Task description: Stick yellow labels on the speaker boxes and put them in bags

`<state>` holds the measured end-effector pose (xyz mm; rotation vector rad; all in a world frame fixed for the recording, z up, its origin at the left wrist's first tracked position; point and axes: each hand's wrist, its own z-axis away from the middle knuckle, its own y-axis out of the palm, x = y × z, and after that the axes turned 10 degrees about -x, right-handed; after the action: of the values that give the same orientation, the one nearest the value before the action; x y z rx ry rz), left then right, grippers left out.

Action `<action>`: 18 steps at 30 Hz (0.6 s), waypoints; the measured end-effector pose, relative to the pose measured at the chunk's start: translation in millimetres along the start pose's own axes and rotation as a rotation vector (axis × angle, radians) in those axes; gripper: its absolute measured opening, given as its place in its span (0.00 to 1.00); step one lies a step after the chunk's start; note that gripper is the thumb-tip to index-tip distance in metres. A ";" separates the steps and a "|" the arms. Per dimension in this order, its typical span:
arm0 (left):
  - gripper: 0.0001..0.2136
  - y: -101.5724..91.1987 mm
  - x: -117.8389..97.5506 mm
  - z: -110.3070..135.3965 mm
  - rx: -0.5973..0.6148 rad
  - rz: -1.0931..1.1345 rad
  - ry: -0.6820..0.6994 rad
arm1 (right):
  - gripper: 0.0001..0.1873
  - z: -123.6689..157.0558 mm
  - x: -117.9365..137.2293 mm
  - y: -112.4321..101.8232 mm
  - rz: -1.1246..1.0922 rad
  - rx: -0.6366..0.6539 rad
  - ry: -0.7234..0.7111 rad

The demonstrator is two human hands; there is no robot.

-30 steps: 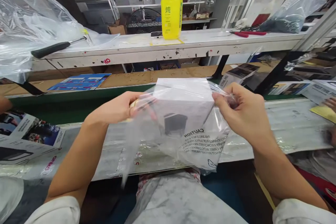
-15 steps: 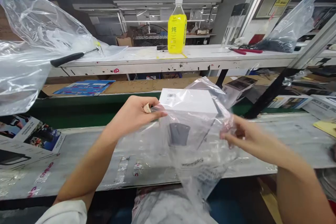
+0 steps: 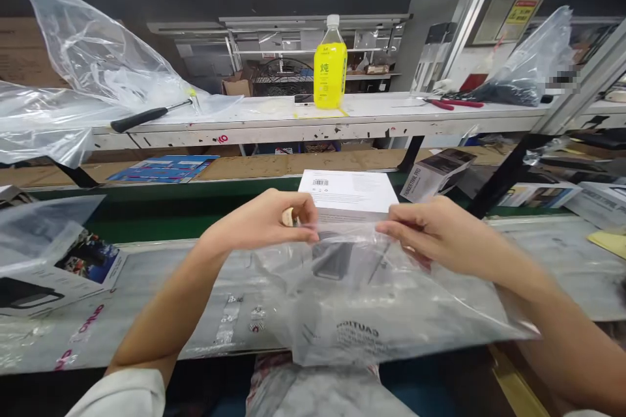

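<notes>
A white product box (image 3: 348,190) with a barcode label stands upright, its upper part showing above the mouth of a clear plastic bag (image 3: 386,319). A dark picture on the box shows blurred through the film. Printed caution text sits upside down on the bag's lower part. My left hand (image 3: 267,221) pinches the bag's near edge at the box's left side, with a small tan object showing between its fingers. My right hand (image 3: 430,234) holds the opposite side of the bag's edge. The box's lower part is behind the film.
A conveyor belt (image 3: 147,332) runs beneath the hands, with printed cartons at both sides. Behind it, a white bench holds a yellow drink bottle (image 3: 330,76), a black-handled hammer (image 3: 147,115), red-handled pliers (image 3: 452,103) and loose plastic bags.
The bag has slid lower on the box, leaving more of the box's top and barcode bare. My hands have come closer together at the bag's edge, and the bag now spreads wider across the belt.
</notes>
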<state>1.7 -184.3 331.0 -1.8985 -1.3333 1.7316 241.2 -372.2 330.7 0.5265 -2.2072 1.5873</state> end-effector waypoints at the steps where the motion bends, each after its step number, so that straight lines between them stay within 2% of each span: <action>1: 0.13 -0.8 5.9 3.8 0.051 0.061 -0.055 | 0.28 1.8 -3.4 -1.1 -0.021 0.042 -0.008; 3: 0.14 1.0 18.9 9.9 0.116 0.178 -0.150 | 0.26 5.1 -10.8 -4.5 -0.076 0.129 -0.033; 5: 0.15 6.0 33.4 15.3 0.079 0.241 -0.208 | 0.19 7.9 -19.1 -7.0 -0.165 0.203 0.002; 7: 0.18 11.8 47.7 21.6 0.050 0.293 -0.222 | 0.18 10.5 -27.5 -6.1 -0.222 0.240 0.099; 10: 0.20 18.6 65.0 33.3 0.112 0.468 -0.213 | 0.24 14.5 -36.3 1.2 -0.185 0.126 0.183; 13: 0.28 21.9 74.3 42.6 0.092 0.524 -0.222 | 0.27 18.9 -40.2 7.5 -0.181 -0.051 0.129; 16: 0.19 25.8 78.6 45.4 0.044 0.410 -0.308 | 0.18 25.1 -44.5 8.2 -0.249 -0.108 0.025; 18: 0.13 31.1 81.2 45.0 0.046 0.345 -0.369 | 0.16 30.2 -49.0 8.5 -0.266 -0.095 0.081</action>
<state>-34.1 -158.5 243.6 -1.9382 -1.1055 2.3543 276.7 -394.3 290.3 0.6831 -2.0442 1.3373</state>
